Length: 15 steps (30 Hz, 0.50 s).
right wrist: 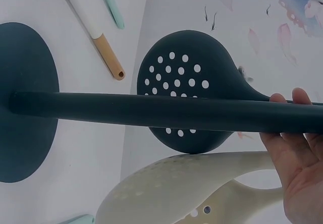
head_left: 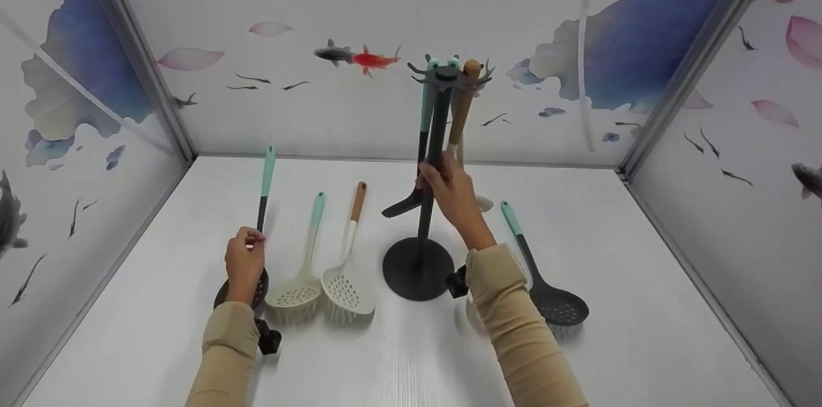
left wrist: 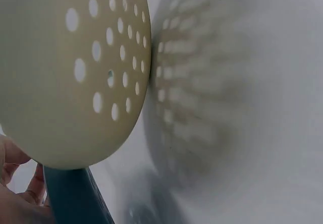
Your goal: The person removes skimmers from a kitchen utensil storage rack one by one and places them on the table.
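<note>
My right hand (head_left: 453, 192) grips the pole of a black utensil stand (head_left: 417, 269), whose round base rests on the table. From its hooks hang a black skimmer (right wrist: 189, 67) with a teal handle, and pale utensils (right wrist: 166, 183), one with a wooden handle (head_left: 463, 108). Over at the left, my left hand (head_left: 244, 262) pinches the black shaft of a teal-handled skimmer (head_left: 261, 288); hand and wrist hide part of its perforated bowl. Just right of that hand lies a cream skimmer (head_left: 295, 294) with a teal handle, its holed bowl large in the left wrist view (left wrist: 75, 108).
A white skimmer (head_left: 347, 288) with a wooden handle lies left of the stand's base. To the right is another black skimmer (head_left: 562, 305), and a pale utensil (head_left: 474, 314) is mostly hidden by my right sleeve. Printed panels (head_left: 289, 118) wall the table at back and sides.
</note>
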Each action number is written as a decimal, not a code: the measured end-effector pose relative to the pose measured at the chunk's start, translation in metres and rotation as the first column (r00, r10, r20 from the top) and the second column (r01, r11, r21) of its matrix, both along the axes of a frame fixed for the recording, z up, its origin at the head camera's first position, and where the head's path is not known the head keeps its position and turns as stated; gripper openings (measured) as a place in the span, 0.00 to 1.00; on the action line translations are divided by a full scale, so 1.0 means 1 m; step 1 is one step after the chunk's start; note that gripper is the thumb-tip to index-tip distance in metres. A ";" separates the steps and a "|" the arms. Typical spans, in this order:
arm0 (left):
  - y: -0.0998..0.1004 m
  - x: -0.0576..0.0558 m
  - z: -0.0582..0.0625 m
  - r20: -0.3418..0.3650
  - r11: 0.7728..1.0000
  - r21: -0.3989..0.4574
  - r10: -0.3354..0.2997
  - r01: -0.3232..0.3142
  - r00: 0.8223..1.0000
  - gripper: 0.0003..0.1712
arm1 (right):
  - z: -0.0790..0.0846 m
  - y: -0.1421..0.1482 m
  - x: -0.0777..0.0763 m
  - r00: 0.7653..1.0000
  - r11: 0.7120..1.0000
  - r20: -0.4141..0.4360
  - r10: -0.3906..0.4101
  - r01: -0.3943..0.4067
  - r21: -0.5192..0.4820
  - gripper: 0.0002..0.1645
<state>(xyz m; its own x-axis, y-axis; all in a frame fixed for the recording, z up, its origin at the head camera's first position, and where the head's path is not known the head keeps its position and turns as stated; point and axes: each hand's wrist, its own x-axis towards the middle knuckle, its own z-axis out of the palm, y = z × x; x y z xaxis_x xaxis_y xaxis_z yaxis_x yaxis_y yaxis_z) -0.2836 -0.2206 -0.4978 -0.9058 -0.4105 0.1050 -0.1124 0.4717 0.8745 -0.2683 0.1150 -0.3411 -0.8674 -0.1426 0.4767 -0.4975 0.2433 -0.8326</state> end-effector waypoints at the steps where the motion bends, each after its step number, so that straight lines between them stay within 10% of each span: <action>1: 0.000 0.000 -0.001 0.016 1.000 -0.004 -0.007 0.007 1.000 0.09 | 0.000 0.000 0.000 1.000 1.000 0.001 0.000 0.000 0.001 0.10; 7: 0.001 -0.001 -0.008 0.168 0.997 -0.002 -0.074 0.075 0.983 0.18 | 0.000 -0.001 0.000 1.000 1.000 -0.007 0.004 -0.004 -0.003 0.10; 15: 0.008 -0.005 -0.005 0.406 0.965 -0.145 -0.141 0.217 0.903 0.22 | -0.002 -0.001 0.000 1.000 1.000 0.001 0.014 -0.014 -0.015 0.10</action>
